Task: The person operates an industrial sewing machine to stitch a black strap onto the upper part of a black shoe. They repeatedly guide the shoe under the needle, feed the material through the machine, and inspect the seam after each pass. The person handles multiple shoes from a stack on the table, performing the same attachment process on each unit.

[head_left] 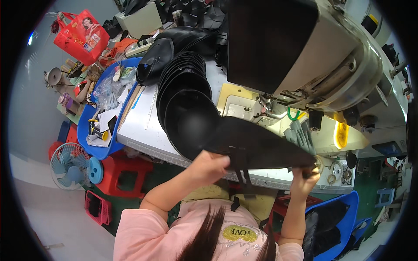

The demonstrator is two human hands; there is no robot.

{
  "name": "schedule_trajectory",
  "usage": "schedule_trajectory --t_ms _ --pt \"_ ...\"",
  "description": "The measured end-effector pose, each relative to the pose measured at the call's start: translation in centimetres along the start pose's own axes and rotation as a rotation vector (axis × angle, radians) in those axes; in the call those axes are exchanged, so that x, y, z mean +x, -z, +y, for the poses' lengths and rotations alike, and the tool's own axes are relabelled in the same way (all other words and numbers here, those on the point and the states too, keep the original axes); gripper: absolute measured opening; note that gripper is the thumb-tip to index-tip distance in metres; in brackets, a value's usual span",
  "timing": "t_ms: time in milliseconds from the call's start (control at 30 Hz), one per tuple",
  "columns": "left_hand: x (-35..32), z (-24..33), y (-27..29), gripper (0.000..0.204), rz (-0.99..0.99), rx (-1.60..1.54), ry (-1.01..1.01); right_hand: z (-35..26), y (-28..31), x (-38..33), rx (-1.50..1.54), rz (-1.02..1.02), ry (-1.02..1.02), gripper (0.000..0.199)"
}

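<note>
Between my two hands a black leather-like panel point(265, 145) is stretched out over the table's front edge, with narrow strips hanging from its lower side. My left hand point(210, 166) is closed on its left lower edge, thumb on top. My right hand point(305, 179) grips its tapered right end. Directly behind my left hand lies a fanned row of curved, bowl-like black pieces point(187, 113), overlapping one another. The panel covers part of the nearest one. Past the panel stands a sewing machine point(339, 78), its needle area point(267, 106) apart from the panel.
The white table point(139, 130) carries more black pieces point(156, 56) at the back. Left of it are a blue tub point(98, 150) of scraps, a red stool point(119, 174) and a fan point(72, 167). A blue bin point(348, 204) with black material stands at the right. Grey gloves point(298, 135) lie near the machine.
</note>
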State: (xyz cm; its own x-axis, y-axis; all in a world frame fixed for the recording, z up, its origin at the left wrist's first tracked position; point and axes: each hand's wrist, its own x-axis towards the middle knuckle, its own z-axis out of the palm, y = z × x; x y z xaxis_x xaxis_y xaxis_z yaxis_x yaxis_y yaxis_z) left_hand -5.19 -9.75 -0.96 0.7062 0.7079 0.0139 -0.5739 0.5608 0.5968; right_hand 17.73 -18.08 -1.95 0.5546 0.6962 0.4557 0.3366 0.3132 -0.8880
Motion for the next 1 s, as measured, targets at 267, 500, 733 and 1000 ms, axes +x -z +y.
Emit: schedule_trajectory --t_ms 267,500,733,1000 --pt "-1.4 -1.9 -1.8 0.032 0.090 0.673 0.368 -0.2 -1.8 2.9 0.218 -0.205 -0.332 0.021" --pt "-2.2 -3.7 -1.6 0.032 0.217 0.613 -0.152 -1.4 -2.7 1.2 -0.043 -0.145 0.090 0.014" --pt "-1.3 -4.6 -1.8 0.034 0.372 0.360 -0.163 -0.7 -3.3 -2.1 0.285 -0.397 -0.266 0.023" --pt "-1.1 -4.5 -1.8 0.032 0.385 0.108 -0.157 -3.2 -4.9 -2.8 0.242 -0.346 -0.352 0.012"
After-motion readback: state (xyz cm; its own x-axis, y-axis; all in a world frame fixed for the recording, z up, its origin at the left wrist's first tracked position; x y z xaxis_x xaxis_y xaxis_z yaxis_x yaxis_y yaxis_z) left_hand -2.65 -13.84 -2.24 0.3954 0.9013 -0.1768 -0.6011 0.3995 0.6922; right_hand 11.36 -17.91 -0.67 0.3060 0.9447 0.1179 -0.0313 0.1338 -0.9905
